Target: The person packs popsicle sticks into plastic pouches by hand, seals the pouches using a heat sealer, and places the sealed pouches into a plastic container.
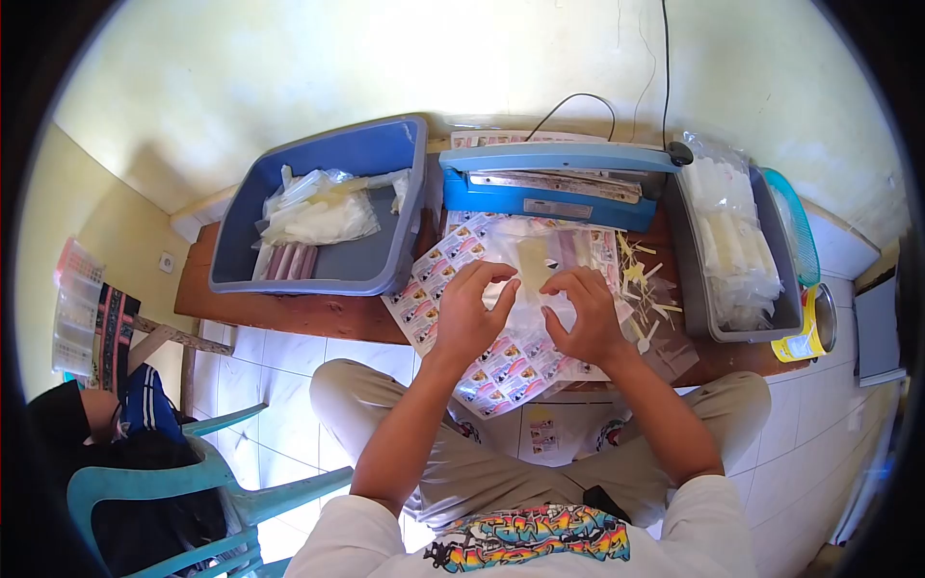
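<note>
Both hands are over a clear plastic bag (532,260) with pale and purplish sticks in it, lying on printed label sheets (434,279). My left hand (474,313) is at the bag's left side, fingers curled, thumb and index apart. My right hand (584,318) is at its right side, curled likewise, with a gap between thumb and index. Nothing solid shows in either hand; thin clear film between them is hard to make out. Just behind the bag stands a blue heat sealer (549,200), its light blue arm (568,157) raised above the base.
A blue-grey tub (318,286) with packed bags stands left. At right are a grey bin (747,334) with filled bags, a green basket (795,226) and a yellow can (814,328). Plastic strips (641,279) lie scattered beside the sheets. A green chair (145,482) is lower left.
</note>
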Motion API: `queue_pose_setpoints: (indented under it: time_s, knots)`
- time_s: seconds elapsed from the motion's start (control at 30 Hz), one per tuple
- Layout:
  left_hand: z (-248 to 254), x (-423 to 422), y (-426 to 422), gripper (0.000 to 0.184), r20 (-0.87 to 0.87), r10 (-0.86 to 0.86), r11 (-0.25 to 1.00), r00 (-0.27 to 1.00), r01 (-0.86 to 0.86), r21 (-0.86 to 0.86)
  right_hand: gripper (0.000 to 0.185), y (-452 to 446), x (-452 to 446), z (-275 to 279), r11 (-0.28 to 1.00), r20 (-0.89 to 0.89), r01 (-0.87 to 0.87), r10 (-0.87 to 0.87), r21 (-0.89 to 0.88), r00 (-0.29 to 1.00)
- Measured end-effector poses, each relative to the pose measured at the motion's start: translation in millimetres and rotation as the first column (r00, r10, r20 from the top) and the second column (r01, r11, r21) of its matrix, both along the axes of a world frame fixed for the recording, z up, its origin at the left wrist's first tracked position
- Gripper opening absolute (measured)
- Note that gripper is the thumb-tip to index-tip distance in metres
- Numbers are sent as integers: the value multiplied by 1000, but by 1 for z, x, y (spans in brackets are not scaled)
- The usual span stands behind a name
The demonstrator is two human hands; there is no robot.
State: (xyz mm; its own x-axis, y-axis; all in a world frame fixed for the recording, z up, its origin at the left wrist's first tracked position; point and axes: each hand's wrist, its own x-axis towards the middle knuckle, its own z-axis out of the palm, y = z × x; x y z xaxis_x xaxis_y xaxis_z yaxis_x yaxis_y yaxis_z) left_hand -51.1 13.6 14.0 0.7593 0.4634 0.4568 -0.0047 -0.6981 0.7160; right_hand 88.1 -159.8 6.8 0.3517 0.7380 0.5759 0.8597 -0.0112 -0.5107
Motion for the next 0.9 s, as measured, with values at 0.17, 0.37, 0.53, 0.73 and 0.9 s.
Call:
queue_pose_setpoints:
  time_s: [0.17,0.37,0.53,0.73,0.9]
  knots:
    - [15,-5,6,16,95,53,999,994,-54,7,35,1,-11,7,995,-68,-97,99,26,993]
    - [41,-27,41,20,225,247,964,943,-262,39,33,28,-28,30,981,-180,-173,187,92,966]
    - [67,-53,110,17,237,447,884,863,-466,31,32,114,-37,69,939,-205,-270,313,211,927]
    - [55,-83,249,23,46,680,731,731,-682,25,35,288,-52,78,908,-254,-351,404,230,879]
    - [19,-105,339,27,-224,755,651,616,-745,147,39,423,-57,37,918,-291,-394,390,45,874]
